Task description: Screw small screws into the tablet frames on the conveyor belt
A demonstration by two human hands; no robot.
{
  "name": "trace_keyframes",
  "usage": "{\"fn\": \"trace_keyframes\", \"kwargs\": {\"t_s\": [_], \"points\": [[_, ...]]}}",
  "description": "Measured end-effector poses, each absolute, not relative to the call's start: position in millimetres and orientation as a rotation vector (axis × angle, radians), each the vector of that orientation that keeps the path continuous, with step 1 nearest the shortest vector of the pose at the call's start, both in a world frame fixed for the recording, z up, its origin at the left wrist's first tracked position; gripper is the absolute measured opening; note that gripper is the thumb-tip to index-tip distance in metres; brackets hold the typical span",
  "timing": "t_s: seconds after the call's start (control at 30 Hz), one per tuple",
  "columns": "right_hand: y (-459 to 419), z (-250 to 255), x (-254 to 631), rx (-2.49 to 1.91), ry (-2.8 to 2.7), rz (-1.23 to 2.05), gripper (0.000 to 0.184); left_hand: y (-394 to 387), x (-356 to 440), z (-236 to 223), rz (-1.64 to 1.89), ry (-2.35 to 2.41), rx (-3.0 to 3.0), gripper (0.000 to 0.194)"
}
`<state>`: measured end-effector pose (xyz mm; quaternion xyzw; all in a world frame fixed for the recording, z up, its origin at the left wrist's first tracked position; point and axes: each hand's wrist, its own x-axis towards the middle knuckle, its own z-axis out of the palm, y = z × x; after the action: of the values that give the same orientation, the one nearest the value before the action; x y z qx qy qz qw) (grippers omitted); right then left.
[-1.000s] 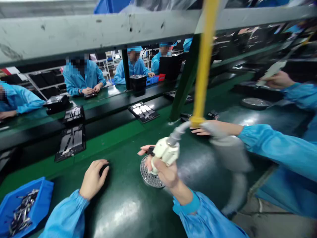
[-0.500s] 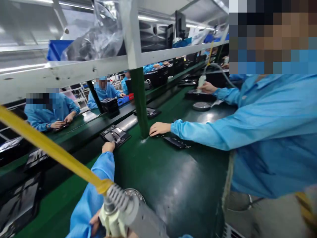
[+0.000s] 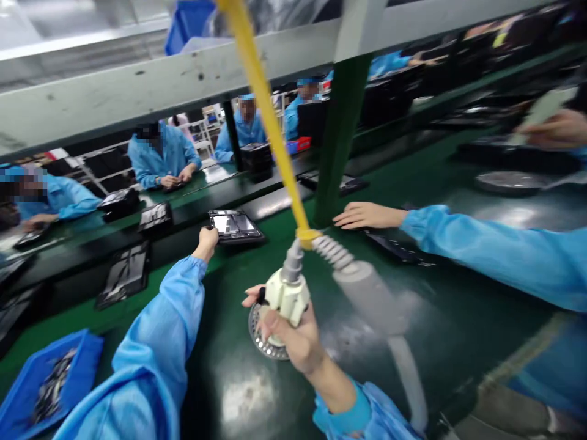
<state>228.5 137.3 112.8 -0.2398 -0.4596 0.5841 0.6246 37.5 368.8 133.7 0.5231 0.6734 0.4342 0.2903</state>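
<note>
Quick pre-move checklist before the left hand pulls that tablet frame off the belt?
1. Left hand on edge of tablet frame: ok.
2. Fingers fully closed on the frame: cannot tell.
3. Right hand gripping white driver: ok.
4. Yellow hose crosses above the frame: not ok.
5. Co-worker's hand apart from the frame: ok.
6. Perforated disc sits beneath the driver: ok.

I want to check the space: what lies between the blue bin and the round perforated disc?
In the head view, only the person's left sleeve crosses above the green bench between blue bin and disc.
</note>
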Motion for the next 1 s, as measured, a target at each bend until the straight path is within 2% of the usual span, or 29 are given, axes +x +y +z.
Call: {"fn": "trace_keyframes", "kwargs": {"t_s": [0.13, 0.2, 0.3, 0.4, 0.47, 0.57, 0.7, 0.8, 0.9, 1.0], "points": [[136.3, 113.4, 232.3, -0.512, -1.107, 1.333, 0.041, 251.2, -34.3, 115.8, 1.188, 1.94, 1.179, 0.042], [134.2, 115.6, 232.8, -0.498, -1.129, 1.302, 0.041, 175.9, -59.0, 99.9, 1.181, 1.934, 1.125, 0.053], [130.9, 121.4, 227.2, -0.523, -1.14, 1.241, 0.04, 74.2, -70.9, 77.2, 0.971, 1.892, 1.195, 0.077], [123.4, 131.2, 211.7, -0.561, -1.171, 1.245, 0.044, 15.8, -62.7, 74.6, 0.693, 1.848, 1.398, 0.089], [113.4, 138.7, 197.3, -0.576, -1.199, 1.278, 0.048, 3.2, -62.1, 87.2, 0.546, 1.825, 1.515, 0.087], [94.0, 147.0, 175.8, -0.609, -1.242, 1.349, 0.055, 8.6, -84.2, 116.7, 0.434, 1.938, 1.629, 0.069], [70.6, 149.3, 158.3, -0.656, -1.271, 1.399, 0.054, 29.0, -147.2, 145.9, 0.543, 2.575, 1.645, 0.052], [58.8, 146.0, 155.7, -0.665, -1.285, 1.456, 0.05, 43.2, -192.4, 143.8, 0.378, 2.767, 1.563, 0.047], [53.3, 140.0, 157.9, -0.698, -1.313, 1.478, 0.051, 54.1, -215.4, 127.5, 0.006, 2.565, 1.556, 0.046], [53.2, 133.6, 160.5, -0.69, -1.372, 1.517, 0.053, 58.7, -217.2, 115.6, -0.038, 2.518, 1.49, 0.044]]}}
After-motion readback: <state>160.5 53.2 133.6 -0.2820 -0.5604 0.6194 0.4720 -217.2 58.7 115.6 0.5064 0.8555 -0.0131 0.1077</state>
